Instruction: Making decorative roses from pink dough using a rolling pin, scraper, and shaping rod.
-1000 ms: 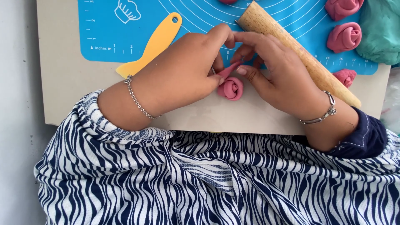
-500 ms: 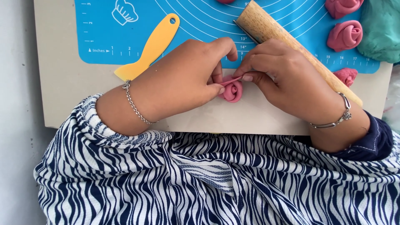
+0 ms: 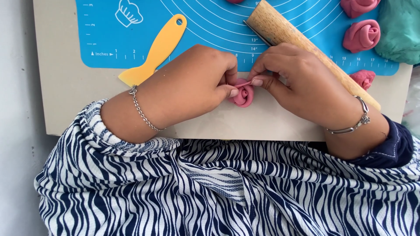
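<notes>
At frame centre, a pink dough rose [image 3: 243, 94] is pinched by the left hand [image 3: 192, 83] and right hand [image 3: 302, 83]; the thin petal may be torn if overpulled.

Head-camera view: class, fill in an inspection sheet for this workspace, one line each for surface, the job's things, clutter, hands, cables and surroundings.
Surface: pale board with a blue baking mat lying on it.
Job's things: pink dough rose at the mat's near edge, pinched from both sides.
Clutter: yellow scraper left of the hands; wooden rolling pin running diagonally behind the right hand; three more pink roses and a green dough lump at the right.
Hands: left hand and right hand both grip the rose with fingertips; each wrist has a bracelet.
Cables: nothing seen.
Surroundings: grey surface at left; striped garment below.
</notes>
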